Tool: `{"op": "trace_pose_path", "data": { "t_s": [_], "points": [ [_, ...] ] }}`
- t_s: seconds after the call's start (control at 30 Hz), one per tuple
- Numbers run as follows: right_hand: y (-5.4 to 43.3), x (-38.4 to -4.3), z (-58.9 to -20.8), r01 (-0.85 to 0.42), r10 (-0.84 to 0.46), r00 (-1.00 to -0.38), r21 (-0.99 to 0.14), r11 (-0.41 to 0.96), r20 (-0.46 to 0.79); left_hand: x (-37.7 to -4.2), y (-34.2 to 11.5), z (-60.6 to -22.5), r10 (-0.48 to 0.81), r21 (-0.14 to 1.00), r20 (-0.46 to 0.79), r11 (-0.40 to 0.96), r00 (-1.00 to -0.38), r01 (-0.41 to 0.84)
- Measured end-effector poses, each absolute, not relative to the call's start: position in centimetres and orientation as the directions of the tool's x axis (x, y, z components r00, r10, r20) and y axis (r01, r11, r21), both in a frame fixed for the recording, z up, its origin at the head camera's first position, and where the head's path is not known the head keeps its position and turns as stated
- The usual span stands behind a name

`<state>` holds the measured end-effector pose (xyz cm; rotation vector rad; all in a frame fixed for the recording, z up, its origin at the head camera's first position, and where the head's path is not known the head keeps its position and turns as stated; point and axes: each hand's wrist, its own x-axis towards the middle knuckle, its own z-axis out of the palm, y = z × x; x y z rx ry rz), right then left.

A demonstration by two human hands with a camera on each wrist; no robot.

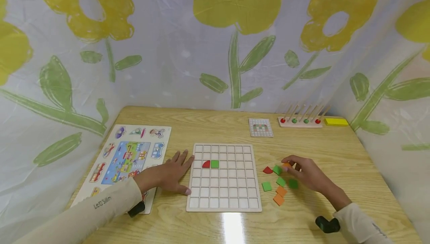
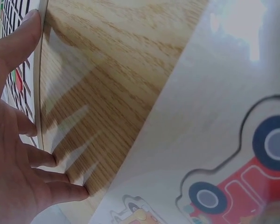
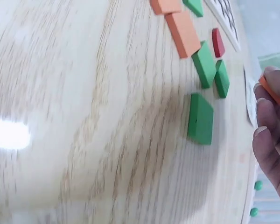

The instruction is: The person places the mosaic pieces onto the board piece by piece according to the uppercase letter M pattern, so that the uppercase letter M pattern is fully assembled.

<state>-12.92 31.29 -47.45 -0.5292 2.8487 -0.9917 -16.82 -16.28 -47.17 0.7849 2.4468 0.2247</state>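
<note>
A white grid board (image 1: 224,203) lies flat on the table. In its grid a red quarter-circle tile (image 1: 206,164) sits beside a green square tile (image 1: 214,164). My left hand (image 1: 173,175) rests at the board's left edge, fingers spread, thumb touching the rim. To the right of the board, my right hand (image 1: 307,171) pinches an orange tile (image 3: 270,89) between thumb and fingers, above the table. Below and left of that hand lie loose green tiles (image 1: 267,186), orange tiles (image 1: 278,199) and one red quarter-circle tile (image 1: 267,170).
A small pattern card (image 1: 260,128) lies behind the board. Near the back right stand a peg rack (image 1: 300,122) with red and green beads and a yellow block (image 1: 336,122). A picture puzzle board (image 1: 158,162) lies at left, under the left forearm. Flowered curtains enclose the table.
</note>
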Motion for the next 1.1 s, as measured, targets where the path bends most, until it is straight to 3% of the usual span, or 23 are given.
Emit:
{"op": "trace_pose_path", "data": {
  "t_s": [0.37, 1.1],
  "points": [
    [29.5, -13.3, -47.4, -0.357, -0.389, -0.916, -0.651, 0.67, 0.102, -16.9, -16.1, -46.8, 0.568, 0.315, -0.491, 0.822, -0.66, 0.474],
    [26.0, -14.4, -47.6, -0.35, -0.451, -0.891, -0.705, 0.617, 0.047, -16.7, -16.1, -47.0, 0.575, 0.326, -0.468, 0.818, -0.671, 0.474]
  ]
}}
